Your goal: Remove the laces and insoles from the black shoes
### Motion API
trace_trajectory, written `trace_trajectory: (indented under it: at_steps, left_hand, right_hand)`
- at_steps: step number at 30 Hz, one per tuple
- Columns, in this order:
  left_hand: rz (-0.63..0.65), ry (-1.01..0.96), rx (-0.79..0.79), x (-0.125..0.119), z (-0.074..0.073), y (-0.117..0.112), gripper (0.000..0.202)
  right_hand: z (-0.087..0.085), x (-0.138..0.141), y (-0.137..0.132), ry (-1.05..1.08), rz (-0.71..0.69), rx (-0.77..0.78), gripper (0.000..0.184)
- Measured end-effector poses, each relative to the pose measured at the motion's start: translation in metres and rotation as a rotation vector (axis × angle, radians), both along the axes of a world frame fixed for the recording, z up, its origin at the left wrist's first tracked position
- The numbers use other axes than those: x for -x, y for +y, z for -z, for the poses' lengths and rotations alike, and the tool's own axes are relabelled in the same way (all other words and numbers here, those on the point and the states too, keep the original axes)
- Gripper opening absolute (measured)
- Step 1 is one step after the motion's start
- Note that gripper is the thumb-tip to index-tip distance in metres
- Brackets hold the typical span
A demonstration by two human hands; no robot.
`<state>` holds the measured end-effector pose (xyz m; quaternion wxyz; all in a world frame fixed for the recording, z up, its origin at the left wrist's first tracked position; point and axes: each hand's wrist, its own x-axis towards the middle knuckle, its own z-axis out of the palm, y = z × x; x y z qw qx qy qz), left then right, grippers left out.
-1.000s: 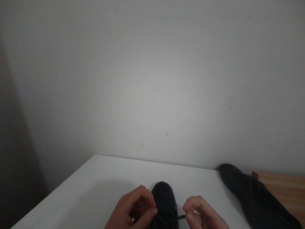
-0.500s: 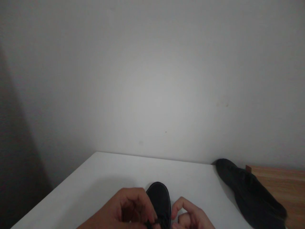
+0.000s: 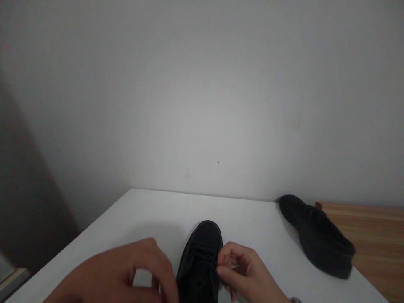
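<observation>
Near the front edge of the white bench [image 3: 132, 219], midway along it, sits a black shoe [image 3: 202, 256] with its rounded toe pointing toward the back edge and the wall. It is matte and dark all over, upper and sole alike, low-cut, with black laces crossing the vamp; the dim light hides finer detail, and its heel end is cut off by the lower frame border. The right hand [image 3: 244, 273] lies against the shoe's right side, its grip pinched closed, thumb meeting forefinger at the lacing; the lace itself is too dark to make out between the fingertips. The left hand [image 3: 126, 275] hovers just left of the shoe, fingers curled loosely downward and parted, grip open, holding nothing visible. A second black shoe [image 3: 318, 235] rests at the bench's far right corner, well apart, lying over onto a wooden surface [image 3: 375, 235] that adjoins that edge.
</observation>
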<state>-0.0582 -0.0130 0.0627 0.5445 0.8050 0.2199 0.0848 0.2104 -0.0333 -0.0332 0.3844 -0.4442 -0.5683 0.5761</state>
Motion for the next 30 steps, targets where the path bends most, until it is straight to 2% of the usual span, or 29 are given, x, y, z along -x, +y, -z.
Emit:
trace_trajectory:
  at_steps: [2, 4, 6, 9, 12, 14, 16, 18, 20, 22, 25, 27, 30]
  left_hand:
    - [-0.121, -0.082, 0.088, 0.003, 0.010, 0.013, 0.046]
    - [-0.235, -0.169, 0.159, -0.004, 0.027, 0.025, 0.046]
    - [-0.381, -0.167, 0.110, -0.017, 0.044, 0.032, 0.034]
    - [-0.467, -0.081, 0.045, -0.039, 0.062, 0.030, 0.026]
    - [-0.481, -0.014, -0.054, -0.052, 0.067, 0.022, 0.020]
    - [-0.481, 0.026, -0.207, -0.059, 0.066, 0.019, 0.013]
    - [-0.492, 0.033, -0.354, -0.067, 0.063, 0.020, 0.009]
    - [-0.499, -0.012, -0.389, -0.078, 0.058, 0.023, 0.011]
    - [-0.484, -0.109, -0.249, -0.087, 0.053, 0.027, 0.015]
    - [-0.439, -0.210, -0.003, -0.089, 0.047, 0.033, 0.022]
    - [-0.365, -0.320, 0.307, -0.079, 0.038, 0.043, 0.032]
    - [-0.353, -0.368, 0.400, -0.068, 0.034, 0.051, 0.034]
    - [-0.345, -0.359, 0.388, -0.053, 0.028, 0.060, 0.035]
  right_hand:
    - [-0.002, 0.000, -0.001, -0.049, 0.034, -0.033, 0.044]
    - [-0.002, 0.001, -0.001, -0.087, 0.033, -0.039, 0.043]
    - [0.000, 0.000, -0.001, -0.098, 0.037, -0.059, 0.040]
    - [0.004, -0.002, 0.000, -0.115, 0.079, -0.154, 0.032]
    - [0.005, -0.005, 0.004, -0.135, 0.126, -0.275, 0.025]
    - [0.002, -0.006, 0.007, -0.123, 0.160, -0.345, 0.023]
    - [-0.003, -0.007, 0.009, -0.112, 0.194, -0.381, 0.024]
    - [-0.009, -0.010, 0.012, -0.065, 0.229, -0.361, 0.028]
    - [-0.016, -0.013, 0.013, 0.052, 0.241, -0.276, 0.034]
    - [-0.021, -0.019, 0.013, 0.221, 0.218, -0.166, 0.038]
    - [-0.028, -0.031, 0.014, 0.483, 0.191, -0.044, 0.038]
    - [-0.035, -0.042, 0.014, 0.592, 0.204, -0.026, 0.037]
    - [-0.048, -0.058, 0.013, 0.635, 0.224, -0.033, 0.034]
